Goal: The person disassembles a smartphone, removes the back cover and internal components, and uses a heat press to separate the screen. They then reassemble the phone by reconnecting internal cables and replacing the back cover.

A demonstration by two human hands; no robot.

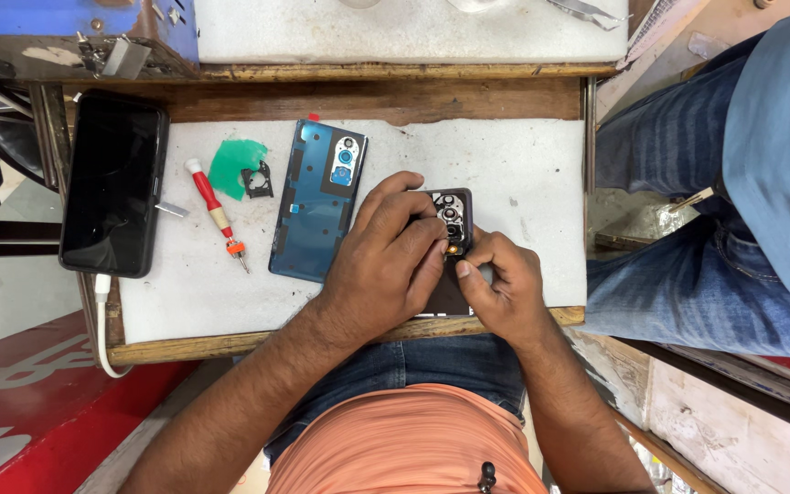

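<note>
your single head camera looks steeply down from close above, onto the white padded work mat filling mid-frame, with your orange shirt at the bottom edge.

So we've got the phone lying back-side up on the white tabletop, near its front edge. Dark body, back cover off, and the camera cluster with its round lenses shows at the far end, plus a small gold-coloured bit just below them. Most of the body's hidden, so we can only see that top end and a strip of the lower part.
</note>
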